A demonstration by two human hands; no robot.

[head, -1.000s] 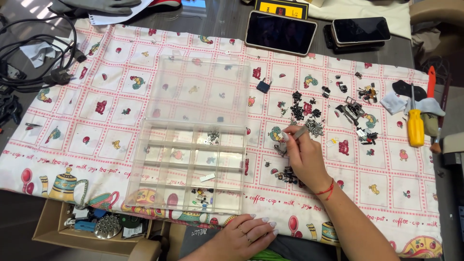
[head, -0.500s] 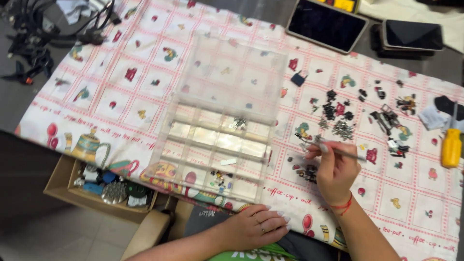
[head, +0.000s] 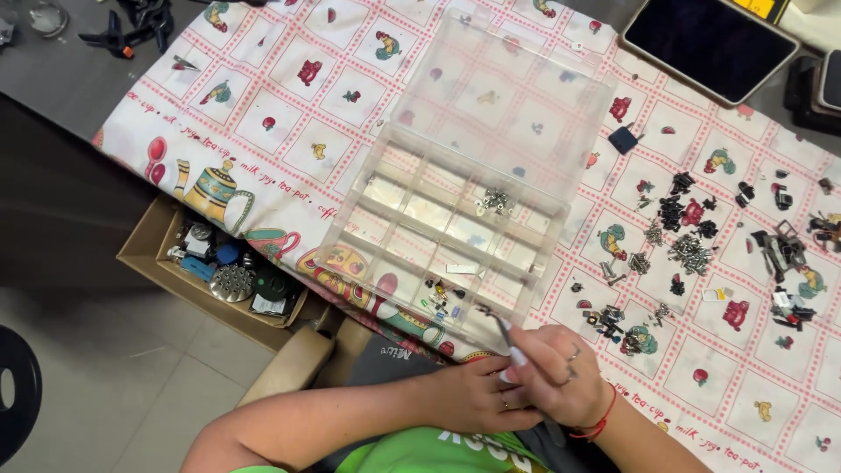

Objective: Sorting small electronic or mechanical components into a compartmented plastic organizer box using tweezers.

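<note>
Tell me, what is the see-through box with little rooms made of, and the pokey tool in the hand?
The box looks like clear, glossy plastic: the patterned cloth shows through its lid and dividers. The tweezers in the right hand seem to be thin metal, dark and slim, though they are too small to be sure.

Bench point(head: 70, 83) top dark grey, bare at upper left and along the top edge. Most of it covered by a white cloth point(head: 289, 105) with a pink grid and small pictures of fruit, teapots and cups; the cloth's edge hangs over the near side. Floor point(head: 114, 385) of pale grey tiles with thin joints. Open cardboard box point(head: 144, 254) on the floor, tucked partly under the bench edge. Round black object point(head: 17, 390) at the lower left edge, cut off. Light even, soft, no hard shadows.
</note>
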